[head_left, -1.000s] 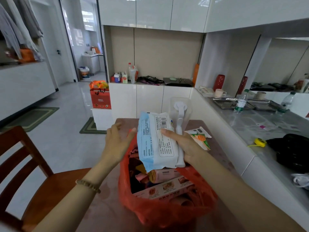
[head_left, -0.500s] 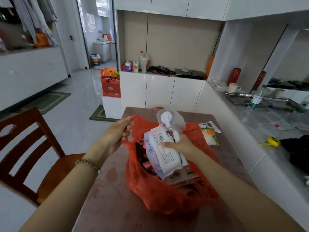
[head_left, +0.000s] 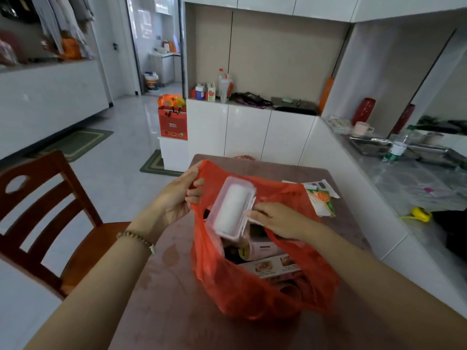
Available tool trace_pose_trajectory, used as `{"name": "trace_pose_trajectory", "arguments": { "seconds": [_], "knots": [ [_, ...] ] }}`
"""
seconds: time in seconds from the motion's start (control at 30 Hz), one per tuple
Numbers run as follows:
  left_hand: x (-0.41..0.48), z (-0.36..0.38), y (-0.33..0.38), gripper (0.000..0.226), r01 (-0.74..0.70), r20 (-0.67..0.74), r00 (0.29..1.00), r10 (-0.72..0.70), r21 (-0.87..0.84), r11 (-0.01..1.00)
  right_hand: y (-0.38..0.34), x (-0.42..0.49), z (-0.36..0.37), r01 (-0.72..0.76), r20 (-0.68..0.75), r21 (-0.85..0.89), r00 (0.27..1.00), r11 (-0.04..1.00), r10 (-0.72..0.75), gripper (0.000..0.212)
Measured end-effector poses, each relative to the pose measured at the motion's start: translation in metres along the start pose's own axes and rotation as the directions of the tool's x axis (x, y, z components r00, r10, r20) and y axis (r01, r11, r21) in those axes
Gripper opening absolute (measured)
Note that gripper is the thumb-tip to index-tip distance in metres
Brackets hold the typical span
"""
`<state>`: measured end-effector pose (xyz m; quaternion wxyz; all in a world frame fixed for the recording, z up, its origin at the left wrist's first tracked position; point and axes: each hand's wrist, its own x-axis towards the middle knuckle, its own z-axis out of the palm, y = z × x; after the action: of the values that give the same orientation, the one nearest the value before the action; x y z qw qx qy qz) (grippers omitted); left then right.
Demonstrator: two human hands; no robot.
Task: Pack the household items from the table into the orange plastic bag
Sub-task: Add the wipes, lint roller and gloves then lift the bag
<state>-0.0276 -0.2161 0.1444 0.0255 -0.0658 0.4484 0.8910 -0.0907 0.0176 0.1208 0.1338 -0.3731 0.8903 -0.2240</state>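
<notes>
**Occlusions and cropping.** The handle of the lint roller (head_left: 233,207) is hidden under the right hand (head_left: 275,218). The lower contents of the orange bag (head_left: 252,296) are concealed by its walls, and the print on the box (head_left: 273,266) inside is too small to be read. The packet (head_left: 321,199) near the far right edge of the surface (head_left: 164,311) is partly covered by the bag's rim. Both forearms are cut off by the lower picture edge and the chair (head_left: 38,210) by the left. The hanging clothes (head_left: 58,21) at upper left are blurred.
</notes>
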Motion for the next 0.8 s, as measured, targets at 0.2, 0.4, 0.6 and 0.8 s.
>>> {"name": "trace_pose_trajectory", "arguments": {
  "seconds": [0.2, 0.4, 0.6, 0.8],
  "knots": [
    [0.005, 0.002, -0.003, 0.040, 0.023, 0.051, 0.998, -0.030, 0.129, 0.991, 0.018, 0.027, 0.028, -0.052, -0.064, -0.379, 0.998, 0.924, 0.030, 0.034],
    [0.013, -0.004, -0.001, 0.037, -0.075, -0.097, 0.981, 0.170, 0.615, 0.785, 0.034, 0.005, 0.005, 0.006, -0.261, 0.255, 0.963, 0.967, 0.063, 0.029],
    [0.052, 0.010, 0.011, 0.043, -0.147, -0.082, 0.855, 0.512, 0.909, 0.390, 0.061, 0.000, -0.044, -0.002, -0.256, 0.633, 0.943, 0.774, 0.212, 0.025],
    [0.145, 0.074, 0.003, 0.039, -0.204, 0.072, 0.912, 0.405, 0.934, 0.294, 0.150, 0.012, -0.100, -0.028, -0.285, 0.820, 0.846, 0.571, 0.451, 0.020]
  ]
}}
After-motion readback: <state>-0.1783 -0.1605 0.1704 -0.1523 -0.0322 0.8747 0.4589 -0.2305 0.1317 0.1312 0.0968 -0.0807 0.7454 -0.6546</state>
